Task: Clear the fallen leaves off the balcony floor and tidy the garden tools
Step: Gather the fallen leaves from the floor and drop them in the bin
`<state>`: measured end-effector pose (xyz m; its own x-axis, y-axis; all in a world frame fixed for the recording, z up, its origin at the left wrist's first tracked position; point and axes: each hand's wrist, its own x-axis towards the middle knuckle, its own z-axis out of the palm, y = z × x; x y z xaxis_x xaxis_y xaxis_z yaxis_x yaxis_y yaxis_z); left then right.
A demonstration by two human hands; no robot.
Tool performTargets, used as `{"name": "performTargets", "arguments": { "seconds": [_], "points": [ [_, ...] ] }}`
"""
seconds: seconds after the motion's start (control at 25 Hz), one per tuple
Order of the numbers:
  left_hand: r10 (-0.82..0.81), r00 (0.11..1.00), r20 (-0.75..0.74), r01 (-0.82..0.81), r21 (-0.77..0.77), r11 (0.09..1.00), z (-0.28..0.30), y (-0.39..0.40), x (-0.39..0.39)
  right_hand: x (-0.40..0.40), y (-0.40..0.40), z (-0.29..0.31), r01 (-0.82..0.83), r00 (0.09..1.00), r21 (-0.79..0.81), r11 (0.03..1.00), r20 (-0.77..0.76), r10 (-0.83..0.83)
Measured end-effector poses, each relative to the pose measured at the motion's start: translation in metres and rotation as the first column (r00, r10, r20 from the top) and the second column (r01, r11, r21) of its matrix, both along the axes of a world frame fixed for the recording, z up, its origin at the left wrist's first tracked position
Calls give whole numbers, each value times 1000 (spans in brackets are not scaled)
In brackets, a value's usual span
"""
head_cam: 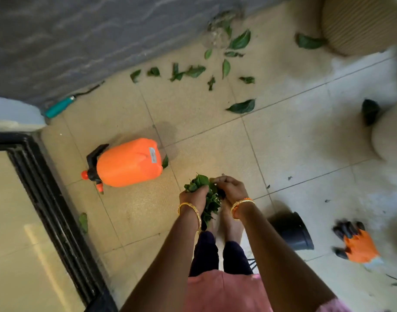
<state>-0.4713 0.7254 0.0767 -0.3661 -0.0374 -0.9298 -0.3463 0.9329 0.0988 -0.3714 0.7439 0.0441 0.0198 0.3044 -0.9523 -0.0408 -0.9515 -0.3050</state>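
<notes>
Left hand [194,195] — fingers curled round a bunch of gathered green leaves [209,199], gripping it from the left side.

Right hand [230,188] — fingers bent in against the same bunch from the right, pinching at its top; the two hands together appear to compress the loose leaves so none spill while carried.

Scattered green leaves [215,66] — lying loose on the beige tiled balcony floor [204,122] near the grey wall, well apart from the hands; not yet collected.

Orange plastic pressure sprayer with black pump head [127,163] — lying on its side to the left of the hands, one leaf against its base.

Teal-handled garden tool [59,106] — lying along the foot of the wall.

Small black plastic pot [294,230] — tipped on the floor, right of the feet.

Orange-and-black gardening gloves [355,242] — on the floor beside the pot; unused, the hands bare.
</notes>
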Motion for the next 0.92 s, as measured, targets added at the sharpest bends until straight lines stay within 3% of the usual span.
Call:
{"name": "performTargets", "arguments": {
  "seconds": [0.12,0.24,0.36,0.6,0.76,0.92],
  "points": [
    [-42,999,-12,43,41,998,59,16,23,14,8,63,114,993,-61,992,-36,-116],
    [-118,993,-22,119,63,991,113,23,42,26,15,111,162,987,-98,982,23,-160],
    [-170,985,-12,171,79,982,169,25,62,41,22,167,135,988,-66,989,89,-129],
    [-318,948,-9,317,112,942,288,30,102,87,16,303,309,943,22,951,120,-310],
    [-459,888,-44,457,206,865,358,43,133,102,5,383,478,873,70,876,73,-482],
    [-553,828,-96,552,315,772,408,50,162,115,-2,437,608,764,245,755,80,-641]
  ]
}}
